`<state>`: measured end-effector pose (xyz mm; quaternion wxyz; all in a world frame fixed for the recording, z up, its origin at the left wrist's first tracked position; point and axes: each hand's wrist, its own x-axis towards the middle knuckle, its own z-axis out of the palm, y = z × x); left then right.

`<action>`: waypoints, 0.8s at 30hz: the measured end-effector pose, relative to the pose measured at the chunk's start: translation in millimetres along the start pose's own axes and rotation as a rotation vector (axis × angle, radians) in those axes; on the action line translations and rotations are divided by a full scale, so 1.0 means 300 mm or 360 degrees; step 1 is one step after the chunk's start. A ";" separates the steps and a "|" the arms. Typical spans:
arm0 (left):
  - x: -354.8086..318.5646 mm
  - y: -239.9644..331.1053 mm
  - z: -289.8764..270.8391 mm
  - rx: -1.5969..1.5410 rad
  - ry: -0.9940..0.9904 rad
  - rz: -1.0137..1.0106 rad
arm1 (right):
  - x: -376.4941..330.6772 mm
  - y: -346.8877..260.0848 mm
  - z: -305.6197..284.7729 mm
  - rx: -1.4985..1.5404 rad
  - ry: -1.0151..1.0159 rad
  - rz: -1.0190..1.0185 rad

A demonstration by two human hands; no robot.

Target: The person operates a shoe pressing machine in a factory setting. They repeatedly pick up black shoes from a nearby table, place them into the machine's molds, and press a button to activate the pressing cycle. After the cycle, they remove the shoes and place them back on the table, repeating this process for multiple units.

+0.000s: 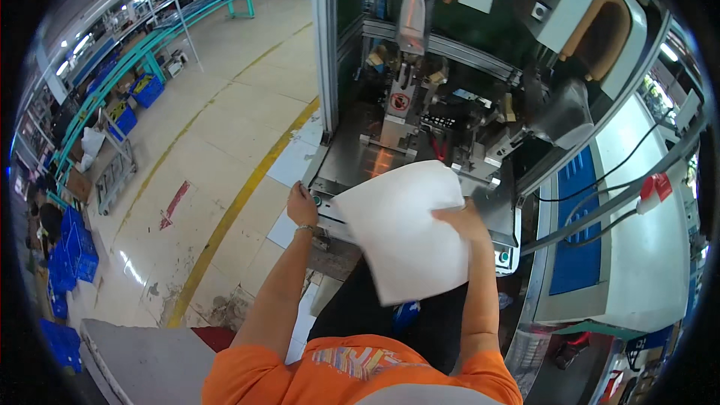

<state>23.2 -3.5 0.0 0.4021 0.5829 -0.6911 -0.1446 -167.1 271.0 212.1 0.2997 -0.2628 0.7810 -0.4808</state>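
Holding one white sheet (405, 229) over the front edge of the machine (420, 135), we grip its right edge with our right hand (459, 219) — fingers pinching it, thumb beneath, we judge. Our left hand (302, 206) rests on the machine's left corner, fingers curled over the edge beside a green button (317, 200). The sheet sags unsupported — held on one side only, it could fold or slip. We count one sheet, two hands, two green buttons

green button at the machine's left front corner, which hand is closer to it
Left. The left hand rests right beside the green button; the right hand holds the white sheet, farther right.
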 end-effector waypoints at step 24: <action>0.008 0.000 -0.024 -0.0091 -0.0031 -0.0143 | 0.077 -0.049 0.015 0.1043 -0.0481 -0.0566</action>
